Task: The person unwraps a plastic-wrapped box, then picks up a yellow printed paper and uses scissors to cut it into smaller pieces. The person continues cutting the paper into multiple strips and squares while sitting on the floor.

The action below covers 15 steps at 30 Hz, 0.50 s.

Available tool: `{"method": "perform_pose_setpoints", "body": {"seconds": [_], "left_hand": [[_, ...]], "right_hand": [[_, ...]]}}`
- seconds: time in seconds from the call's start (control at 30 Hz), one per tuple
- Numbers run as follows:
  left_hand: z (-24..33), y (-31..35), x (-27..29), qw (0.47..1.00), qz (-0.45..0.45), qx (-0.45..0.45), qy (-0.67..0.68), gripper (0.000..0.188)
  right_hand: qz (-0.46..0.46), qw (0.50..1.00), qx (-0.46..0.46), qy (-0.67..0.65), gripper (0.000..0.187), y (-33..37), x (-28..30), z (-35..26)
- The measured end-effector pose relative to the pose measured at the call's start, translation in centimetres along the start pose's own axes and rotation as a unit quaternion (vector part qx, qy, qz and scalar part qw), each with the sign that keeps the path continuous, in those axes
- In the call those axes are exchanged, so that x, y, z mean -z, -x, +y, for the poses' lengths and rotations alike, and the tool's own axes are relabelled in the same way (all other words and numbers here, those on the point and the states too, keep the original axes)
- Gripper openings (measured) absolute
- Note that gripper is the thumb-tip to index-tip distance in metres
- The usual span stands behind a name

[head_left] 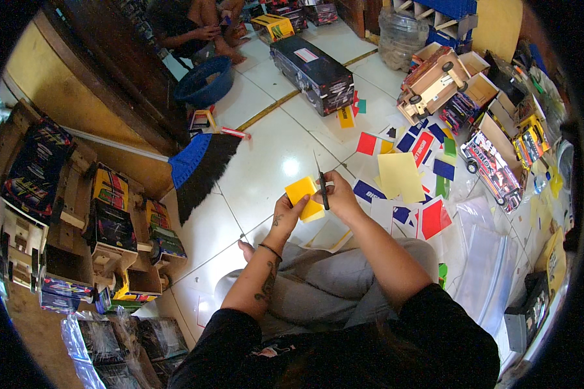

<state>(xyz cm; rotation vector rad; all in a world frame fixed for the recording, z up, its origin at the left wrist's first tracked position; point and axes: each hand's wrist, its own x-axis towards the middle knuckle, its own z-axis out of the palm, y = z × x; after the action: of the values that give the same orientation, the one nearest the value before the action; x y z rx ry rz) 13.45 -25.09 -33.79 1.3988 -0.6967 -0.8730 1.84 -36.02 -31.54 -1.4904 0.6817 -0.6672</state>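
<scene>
My left hand pinches a small yellow sheet with a pale backing below it, in front of my crossed legs. Close beside it, my right hand is closed around a slim, dark, pointed tool. Its thin tip points away from me; whether it is a knife or scissors I cannot tell. The tool lies next to the yellow sheet's right edge. Coloured sticker pieces in red, blue, green and white are spread over the floor to the right. A pale yellow sheet rests on top of them.
Wooden toy trucks are piled at the right, with clear plastic bags nearer me. More truck bodies stand at the left beside a blue-and-black broom head. Farther off are a dark box-shaped truck body, a blue basin and a seated person.
</scene>
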Motion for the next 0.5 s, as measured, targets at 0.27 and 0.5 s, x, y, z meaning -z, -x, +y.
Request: {"method": "perform_pose_setpoints", "body": {"seconds": [0.27, 0.5], "left_hand": [[-0.24, -0.12, 0.22, 1.000, 0.003, 0.002, 0.025, 0.024], [0.10, -0.05, 0.04, 0.999, 0.010, 0.012, 0.049, 0.022]], "right_hand": [[0.031, 0.998, 0.016, 0.061, 0.058, -0.30, -0.12, 0.67], [-0.003, 0.994, -0.024, 0.105, 0.054, -0.08, 0.06, -0.01]]}}
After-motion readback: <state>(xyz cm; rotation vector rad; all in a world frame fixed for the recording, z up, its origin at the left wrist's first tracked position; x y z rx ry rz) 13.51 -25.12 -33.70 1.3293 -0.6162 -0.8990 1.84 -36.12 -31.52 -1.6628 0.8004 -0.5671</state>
